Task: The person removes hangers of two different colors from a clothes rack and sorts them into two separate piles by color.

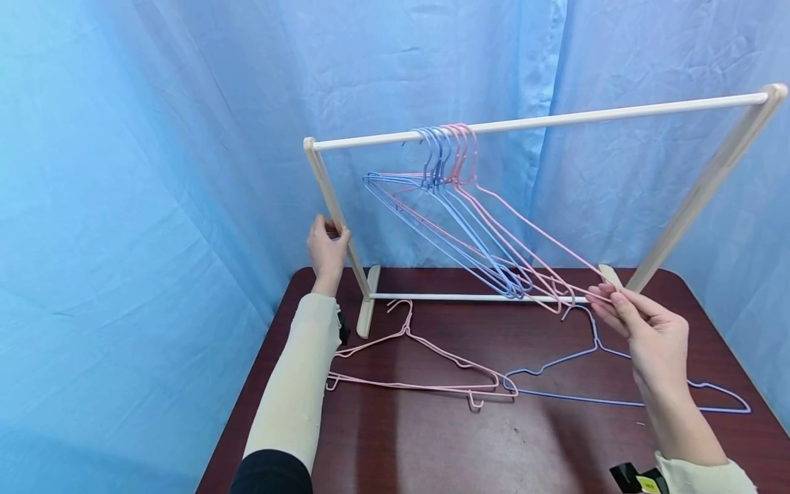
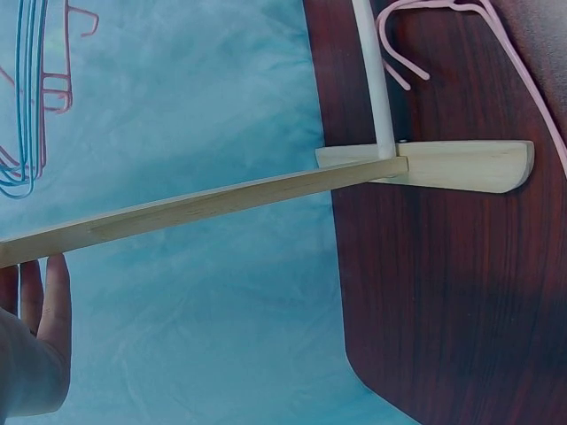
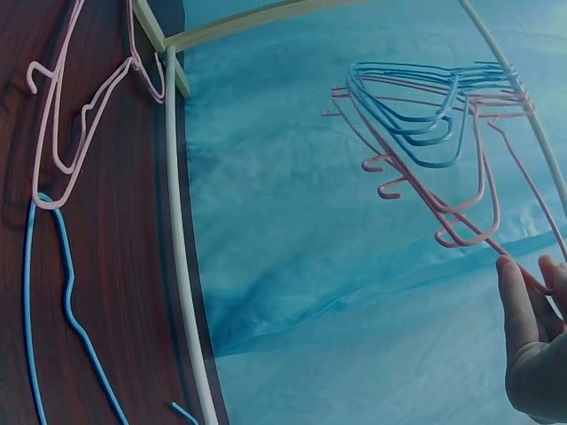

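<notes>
A clothes rack with a white top rail (image 1: 555,119) and wooden posts stands on the table. At its left post (image 1: 333,199) my left hand (image 1: 327,254) holds the wood between thumb and fingers; in the left wrist view the fingertips (image 2: 56,274) meet the post's edge. Blue hangers (image 1: 457,226) and pink hangers hang bunched left of the rail's middle. My right hand (image 1: 654,336) pinches the lower corner of the outermost pink hanger (image 1: 537,230), swung toward the right. The right wrist view shows the fingers (image 3: 518,301) at that corner, with the thumb partly cut off.
Pink hangers (image 1: 426,387) lie overlapping on the dark wooden table (image 1: 457,453), left of a blue hanger (image 1: 574,396) that touches them. A lower white bar (image 1: 444,297) joins the rack's feet. Blue curtain (image 1: 185,206) hangs behind and at both sides.
</notes>
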Available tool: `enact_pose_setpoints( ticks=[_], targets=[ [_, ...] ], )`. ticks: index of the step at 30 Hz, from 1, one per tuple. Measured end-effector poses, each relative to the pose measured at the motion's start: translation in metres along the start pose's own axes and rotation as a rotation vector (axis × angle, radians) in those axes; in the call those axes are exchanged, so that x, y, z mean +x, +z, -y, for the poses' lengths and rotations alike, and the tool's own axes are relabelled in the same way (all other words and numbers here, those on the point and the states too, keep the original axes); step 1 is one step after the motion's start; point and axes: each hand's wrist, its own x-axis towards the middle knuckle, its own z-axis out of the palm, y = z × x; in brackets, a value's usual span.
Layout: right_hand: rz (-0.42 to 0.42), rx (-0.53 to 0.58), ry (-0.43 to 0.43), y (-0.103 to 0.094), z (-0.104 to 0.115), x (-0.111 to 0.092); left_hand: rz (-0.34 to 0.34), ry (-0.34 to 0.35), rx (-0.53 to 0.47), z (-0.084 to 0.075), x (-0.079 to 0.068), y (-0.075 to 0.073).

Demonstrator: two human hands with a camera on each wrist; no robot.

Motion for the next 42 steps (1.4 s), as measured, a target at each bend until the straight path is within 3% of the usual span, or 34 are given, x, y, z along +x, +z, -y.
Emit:
enact_pose_setpoints(
  ticks=[9, 22, 28, 42],
  targets=[
    [-0.076, 0.15, 0.028, -0.004, 0.009, -0.001, 0.006, 0.0, -0.004, 0.0, 0.0, 0.0],
    [-0.243, 0.239, -0.106, -0.014, 0.012, -0.003, 0.006, 0.004, 0.01, -0.002, 0.001, -0.001],
    [-0.263, 0.222, -0.167, -0.023, 0.009, -0.007, 0.021, -0.002, 0.017, 0.0, 0.0, 0.0],
    [-0.286, 0.151, -0.139, -0.042, 0.008, -0.015, 0.007, 0.016, 0.032, 0.003, 0.001, 0.0]
  ],
)
